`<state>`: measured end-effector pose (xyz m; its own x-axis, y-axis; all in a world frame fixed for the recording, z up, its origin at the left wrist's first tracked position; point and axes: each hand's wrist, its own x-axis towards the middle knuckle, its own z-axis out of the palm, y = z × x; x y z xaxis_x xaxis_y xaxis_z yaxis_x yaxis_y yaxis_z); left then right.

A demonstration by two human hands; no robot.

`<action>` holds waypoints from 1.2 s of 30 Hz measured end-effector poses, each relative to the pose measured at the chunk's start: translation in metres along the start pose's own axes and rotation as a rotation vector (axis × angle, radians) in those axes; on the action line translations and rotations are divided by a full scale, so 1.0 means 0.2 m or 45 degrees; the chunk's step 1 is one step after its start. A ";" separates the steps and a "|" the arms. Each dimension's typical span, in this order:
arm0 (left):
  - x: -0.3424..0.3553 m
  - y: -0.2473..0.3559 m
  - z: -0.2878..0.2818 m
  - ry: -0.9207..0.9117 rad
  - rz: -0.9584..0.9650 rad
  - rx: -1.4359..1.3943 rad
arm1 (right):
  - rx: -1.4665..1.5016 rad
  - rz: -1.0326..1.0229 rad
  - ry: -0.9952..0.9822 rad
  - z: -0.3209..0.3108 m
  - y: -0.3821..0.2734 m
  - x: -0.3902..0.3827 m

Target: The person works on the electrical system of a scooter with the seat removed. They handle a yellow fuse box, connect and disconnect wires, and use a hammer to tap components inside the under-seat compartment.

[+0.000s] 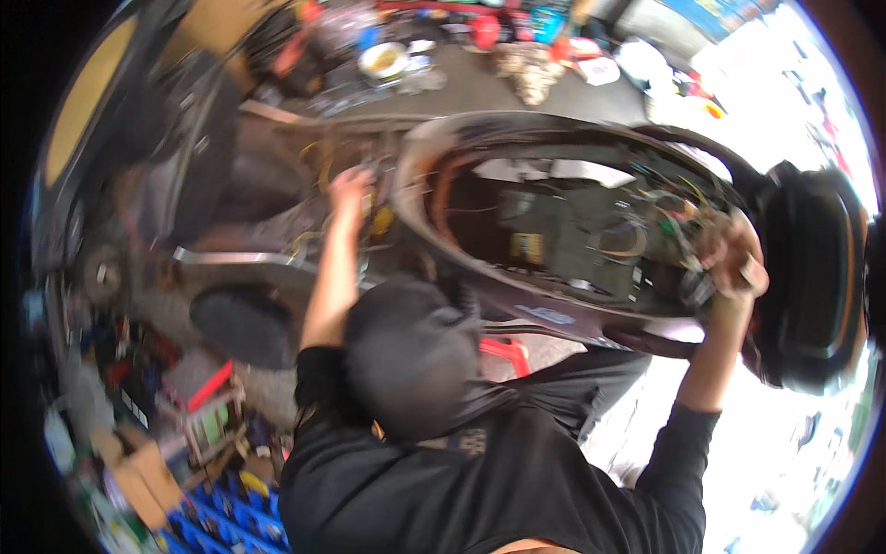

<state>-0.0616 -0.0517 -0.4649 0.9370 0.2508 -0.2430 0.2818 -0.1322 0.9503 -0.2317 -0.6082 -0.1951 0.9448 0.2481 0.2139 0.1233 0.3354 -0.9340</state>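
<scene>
While the scooter body (554,231) lay opened with its wiring bared, the left hand (351,185) reached to the yellow wires (380,220) at its left end; whether those fingers gripped anything could not be told through the blur. At its right end, the right hand (734,258) was closed around a wire bundle (678,217), just beside the black seat (812,277).
</scene>
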 end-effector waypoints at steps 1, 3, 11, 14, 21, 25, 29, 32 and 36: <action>0.02 -0.01 0.02 -0.032 0.070 0.036 | 0.045 0.054 0.013 -0.03 0.02 -0.02; 0.08 -0.29 -0.12 0.048 0.197 0.306 | 0.078 0.122 -0.023 -0.03 0.08 0.01; -0.10 -0.73 0.03 -0.056 0.495 1.053 | 0.190 0.079 -0.089 0.40 0.16 0.06; -0.12 -0.82 0.07 -0.021 0.543 1.261 | 0.251 0.077 -0.308 0.73 0.38 0.08; -0.14 -0.73 0.00 0.094 0.243 0.826 | -0.158 0.713 -0.183 1.43 1.25 0.35; -0.21 -0.77 -0.24 0.308 -0.242 -0.297 | -0.543 0.743 0.174 1.49 2.09 0.46; -0.30 -0.92 -0.44 0.433 -0.407 -0.720 | -1.034 0.533 0.326 1.45 2.55 0.60; -0.37 -0.92 -0.43 0.369 -0.541 -0.774 | -1.138 0.611 0.342 1.43 2.69 0.68; -0.34 -0.93 -0.36 0.253 -0.262 -0.018 | -1.014 0.645 0.600 1.40 2.86 0.77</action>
<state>-0.1922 0.0243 -0.6109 0.8014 0.4542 -0.3892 0.4574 -0.0462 0.8881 -0.1009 -0.1225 -0.6167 0.9430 -0.2434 -0.2268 -0.3163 -0.4448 -0.8379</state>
